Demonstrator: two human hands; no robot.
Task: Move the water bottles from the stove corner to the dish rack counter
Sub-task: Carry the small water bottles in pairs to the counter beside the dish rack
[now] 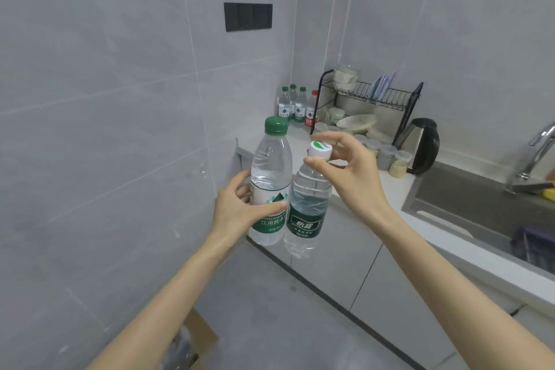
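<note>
Both hands are loaded. The person's left hand [237,207] is wrapped round the middle of a green-capped bottle [270,165], thumb across the label, holding it upright. Their right hand [351,171] pinches a white-capped bottle [306,207] by its cap alone, so that one hangs from the grip, tilted a little. Its side is touching or just beside the first bottle; I can't tell which. Neither bottle rests on anything: both are in the air, out past the near end of the counter [399,189].

From the hands, the dish rack [372,96] sits at about one o'clock against the far wall, the kettle [422,149] is at two o'clock and the sink [468,198] is off at three. In the corner at twelve o'clock, just left of the rack, four bottles [295,106] stand in a tight cluster, three with green caps and one with red. I take those for part of the job done. The stove corner is out of sight, so I can't say how many wait there.

For this pair, the pick-up and most of the carry look finished. What's left is the last stretch toward twelve o'clock and setting both down upright beside the cluster. The cap-only pinch looks the weaker hold, so that bottle probably wants to land first.
</note>
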